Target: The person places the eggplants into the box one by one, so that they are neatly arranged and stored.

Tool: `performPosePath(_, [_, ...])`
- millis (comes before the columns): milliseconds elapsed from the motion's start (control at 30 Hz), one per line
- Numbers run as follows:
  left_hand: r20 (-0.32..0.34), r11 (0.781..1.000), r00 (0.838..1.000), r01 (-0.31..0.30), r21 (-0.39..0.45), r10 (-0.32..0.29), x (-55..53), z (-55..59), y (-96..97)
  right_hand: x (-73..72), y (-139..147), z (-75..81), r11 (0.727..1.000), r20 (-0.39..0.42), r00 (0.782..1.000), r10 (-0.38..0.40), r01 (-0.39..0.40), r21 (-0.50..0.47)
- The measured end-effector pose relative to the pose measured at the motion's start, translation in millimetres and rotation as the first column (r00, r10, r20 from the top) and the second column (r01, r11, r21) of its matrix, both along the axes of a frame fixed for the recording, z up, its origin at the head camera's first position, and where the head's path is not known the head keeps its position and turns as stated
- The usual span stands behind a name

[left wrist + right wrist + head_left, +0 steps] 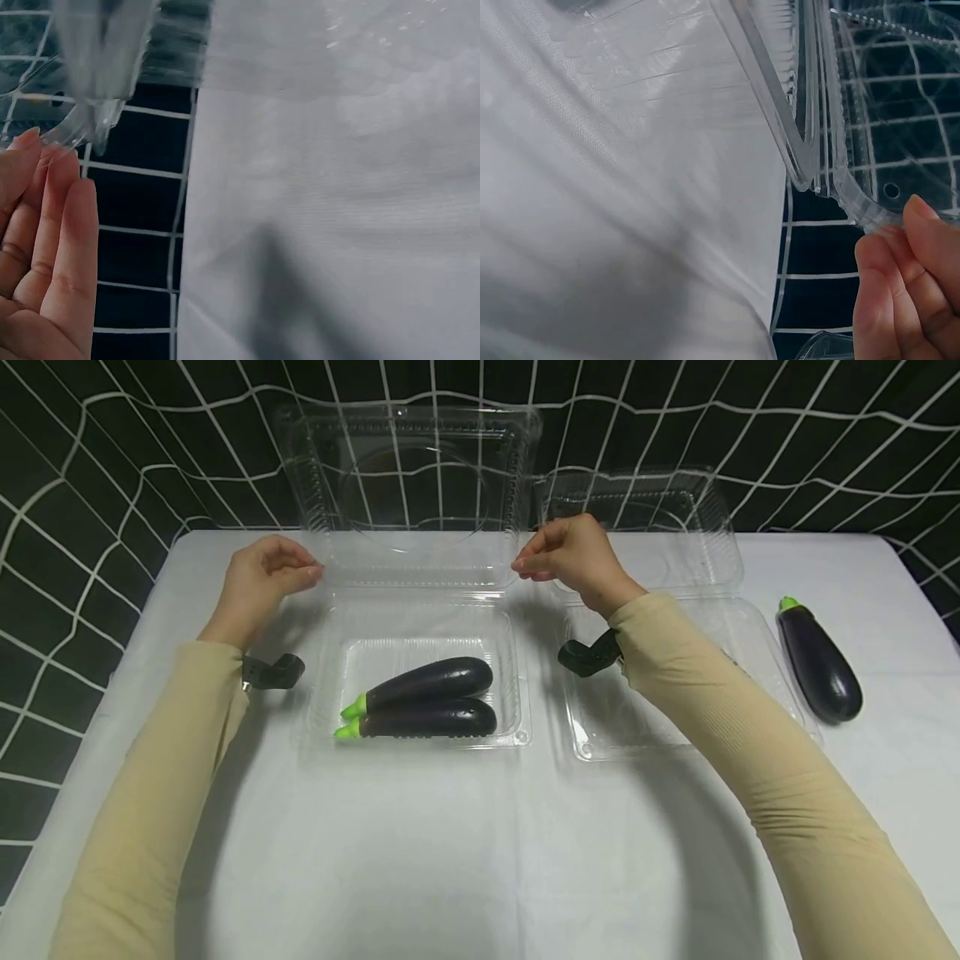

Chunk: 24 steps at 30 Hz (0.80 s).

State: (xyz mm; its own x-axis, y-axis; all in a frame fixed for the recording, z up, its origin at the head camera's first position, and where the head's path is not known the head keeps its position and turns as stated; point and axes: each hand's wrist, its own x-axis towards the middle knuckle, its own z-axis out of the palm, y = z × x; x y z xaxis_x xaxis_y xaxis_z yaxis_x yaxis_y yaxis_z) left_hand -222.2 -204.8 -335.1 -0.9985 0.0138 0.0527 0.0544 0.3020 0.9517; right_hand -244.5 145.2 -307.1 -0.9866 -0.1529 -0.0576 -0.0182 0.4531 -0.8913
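1. Head view: left hand (pixel 258 581) pinches the left side of a raised clear lid (pixel 412 560), narrow gap between thumb and fingers; right hand (pixel 581 560) pinches the lid's right side the same way; lid stands up behind its clear container (pixel 519 697); upper eggplant (pixel 431 683) and lower eggplant (pixel 431 718) lie side by side inside, green ends to the left; second clear container (pixel 600 722) sits just right of the first, partly under the right sleeve (pixel 772 793), own lid (pixel 675 560) raised; third eggplant (pixel 821 664) lies on the white tabletop (pixel 420 843) beside that container's right edge, green end away from the person; dark backdrop (pixel 60 610) with white grid lines behind.
2. Left wrist view: thumb and fingertips hold the lid's clear plastic at frame left; folded plastic above is blurred, exact parts hard to tell; white tabletop on the right, soft shadow on it; eggplants out of this frame.
3. Right wrist view: thumb and forefinger pinch the clear rim near a rounded corner, small round hole just above the thumb; other fingers bent beside it; tabletop at left, gridded backdrop behind the plastic.
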Motion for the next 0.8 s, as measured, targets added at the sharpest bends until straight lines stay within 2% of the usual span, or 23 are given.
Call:
performPosePath(200, [-0.013,0.998,0.998,-0.057,0.015,0.057,-0.6,12.7,-0.9,1.5,-1,0.7,1.000,-0.012,1.000,-0.004,0.005,0.007])
performPosePath(333, [-0.047,0.996,0.995,-0.084,0.005,0.084,0.8,16.4,-0.5,2.4,-1,0.5,1.000,-0.010,1.000,0.003,-0.003,0.009])
performPosePath(600, [-0.098,0.991,0.990,-0.108,-0.076,0.100,4.8,15.7,-1.8,1.7,3,0.4,0.995,0.028,0.995,0.097,-0.097,-0.001])
performPosePath(800, [-0.126,0.987,0.986,-0.124,-0.101,0.111,6.3,12.4,-1.8,2.6,4,6.6,0.994,0.008,0.997,0.081,-0.080,-0.067])
